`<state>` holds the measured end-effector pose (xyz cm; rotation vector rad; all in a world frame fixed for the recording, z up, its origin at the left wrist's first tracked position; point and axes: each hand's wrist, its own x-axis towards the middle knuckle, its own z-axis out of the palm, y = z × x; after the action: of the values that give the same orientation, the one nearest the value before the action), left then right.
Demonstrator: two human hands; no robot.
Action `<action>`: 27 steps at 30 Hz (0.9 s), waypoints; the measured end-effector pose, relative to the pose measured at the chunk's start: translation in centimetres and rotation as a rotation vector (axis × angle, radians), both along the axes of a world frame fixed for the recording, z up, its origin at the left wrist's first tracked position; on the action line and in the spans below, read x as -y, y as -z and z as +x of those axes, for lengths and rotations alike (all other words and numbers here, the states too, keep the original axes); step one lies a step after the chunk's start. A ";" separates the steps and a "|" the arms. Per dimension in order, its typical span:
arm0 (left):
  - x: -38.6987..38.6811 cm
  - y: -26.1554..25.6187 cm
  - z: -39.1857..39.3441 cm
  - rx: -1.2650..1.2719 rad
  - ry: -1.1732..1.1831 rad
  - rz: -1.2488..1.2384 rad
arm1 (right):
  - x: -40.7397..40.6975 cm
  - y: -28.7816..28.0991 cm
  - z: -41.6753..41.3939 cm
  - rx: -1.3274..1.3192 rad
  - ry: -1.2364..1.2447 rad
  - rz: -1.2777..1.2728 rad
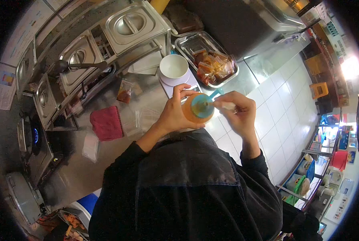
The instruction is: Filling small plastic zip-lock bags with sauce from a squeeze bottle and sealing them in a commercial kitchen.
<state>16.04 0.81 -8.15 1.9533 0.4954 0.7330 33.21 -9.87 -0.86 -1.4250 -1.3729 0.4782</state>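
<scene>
My left hand is wrapped around a squeeze bottle of orange contents, with a blue-green lid. The bottle's top is tipped toward my right. The thumb and forefinger of my right hand are at the tip of the lid's nozzle. A small pale item, too unclear to name, shows among those fingers. A blue-green tab sticks out beside the lid. Just beyond the bottle, a white bowl rests on a kitchen scale, whose display is partly hidden by my left hand.
A metal tray holds several sauce-filled bags. On the steel counter lie one filled bag, clear zip bags, a red cloth and a white packet. Lidded steel pans line the back. A burner flame is lit.
</scene>
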 end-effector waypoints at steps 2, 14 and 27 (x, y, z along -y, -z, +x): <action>0.0 0.1 0.0 0.014 0.005 -0.019 | -0.5 -0.9 -0.6 0.098 0.000 -0.027; -0.8 0.1 -0.3 0.000 -0.028 0.018 | -2.5 -4.2 -2.5 0.502 -0.127 -0.222; -0.7 -0.7 -0.1 -0.051 -0.037 -0.093 | -2.2 -1.7 -0.9 0.296 -0.274 0.060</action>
<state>15.90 1.49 -7.49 1.8840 0.5880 0.6735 32.30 -7.68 0.85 -1.3008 -1.8194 0.4076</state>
